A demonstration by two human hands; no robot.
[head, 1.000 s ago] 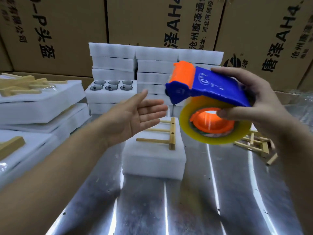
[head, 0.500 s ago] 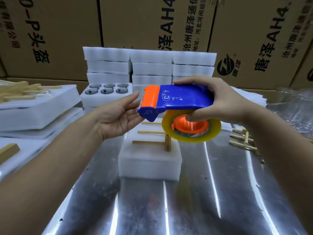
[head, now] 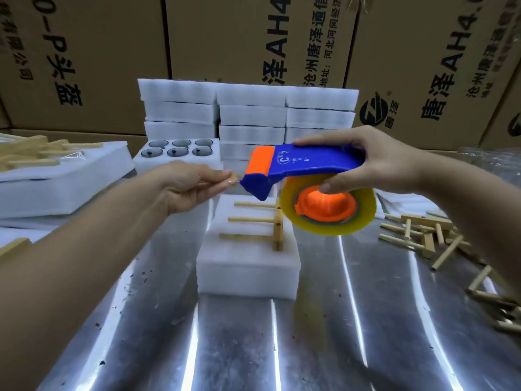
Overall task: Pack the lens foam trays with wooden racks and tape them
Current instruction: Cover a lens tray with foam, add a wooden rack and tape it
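A blue and orange tape dispenser [head: 307,165] with a yellowish tape roll [head: 327,210] hangs in the air above the middle of the table. My right hand [head: 375,162] grips its blue body, thumb on the orange hub. My left hand [head: 194,184] pinches at the dispenser's front edge, where the tape end sits; the tape itself is too clear to make out. Below lies a white foam tray [head: 248,263] with a wooden rack [head: 265,224] on top of it.
Stacks of white foam trays [head: 251,114] stand at the back, one open tray [head: 177,150] showing dark lenses. More foam trays with wooden racks [head: 42,176] sit at the left. Loose wooden racks and pegs [head: 428,238] lie at the right. Cardboard boxes wall the back.
The dispenser came down and left toward the foam tray. My left hand went from open, palm up, to pinching at the dispenser's front edge.
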